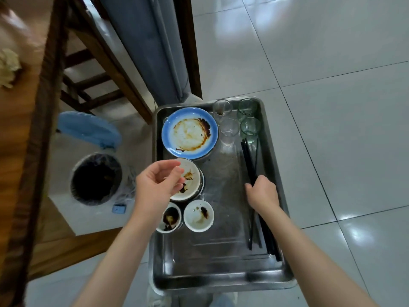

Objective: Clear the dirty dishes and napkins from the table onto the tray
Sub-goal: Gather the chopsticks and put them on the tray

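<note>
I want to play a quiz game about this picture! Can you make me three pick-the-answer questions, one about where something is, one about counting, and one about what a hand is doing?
1. Where is the crumpled pale paper napkin?
A. On the brown wooden table
B. On the tray
C. On the floor

2. How many glass cups stand on the silver metal tray?
A. Two
B. Four
C. Six

3. What is the right hand doing?
A. Resting flat
B. Lifting a bowl
C. Gripping the black chopsticks

Answers: 1 A, it lies at the table's far left. 2 B, four cluster in the tray's far corner. 3 C, its fingers curl around them.
</note>
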Tool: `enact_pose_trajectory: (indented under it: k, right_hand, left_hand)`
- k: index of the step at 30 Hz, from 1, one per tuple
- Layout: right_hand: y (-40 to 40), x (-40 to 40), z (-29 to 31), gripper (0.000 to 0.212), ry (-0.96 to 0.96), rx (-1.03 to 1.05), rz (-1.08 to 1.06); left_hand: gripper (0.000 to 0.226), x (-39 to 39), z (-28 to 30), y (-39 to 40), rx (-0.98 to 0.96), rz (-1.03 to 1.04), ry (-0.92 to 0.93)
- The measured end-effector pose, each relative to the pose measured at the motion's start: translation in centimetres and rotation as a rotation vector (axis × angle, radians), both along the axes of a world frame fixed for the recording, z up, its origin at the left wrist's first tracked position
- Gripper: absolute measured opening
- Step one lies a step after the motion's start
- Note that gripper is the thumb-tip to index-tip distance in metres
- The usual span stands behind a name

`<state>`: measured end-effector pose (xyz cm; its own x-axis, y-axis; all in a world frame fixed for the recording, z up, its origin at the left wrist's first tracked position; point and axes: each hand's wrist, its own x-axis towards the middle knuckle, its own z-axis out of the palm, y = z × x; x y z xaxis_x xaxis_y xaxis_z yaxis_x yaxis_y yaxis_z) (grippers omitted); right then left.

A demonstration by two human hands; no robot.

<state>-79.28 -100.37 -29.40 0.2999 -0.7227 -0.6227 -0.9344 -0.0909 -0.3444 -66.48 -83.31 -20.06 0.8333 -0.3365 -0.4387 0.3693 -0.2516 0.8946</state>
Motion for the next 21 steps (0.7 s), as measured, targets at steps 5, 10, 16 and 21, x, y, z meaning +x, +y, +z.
enact_pose_trajectory:
  k: [5,10,16,21]
  right_hand:
    - [-0.7,0.3,-1.2,0.019,0.075,-0.012,0.045]
    - [-1.1,0.4,-1.7,0.018,0.119,-0.058,0.136]
    - [-1.1,0.9,-1.7,0.026,0.133,-0.175,0.233]
    - [-1.2,1.0,-1.7,0.027,0.101,-0.237,0.275]
  left_hand:
    - [0.015,0.3,-1.0,0.8,-0.009,0.021,0.017]
    - [0.02,0.9,-1.7,0.8,-0.007,0.024,0.03]
    - [0.021,1.1,-1.9,0.5,-0.013,0.015,0.033]
    - [0.022,1.1,-1.9,0.3,-0.021,0.029,0.047]
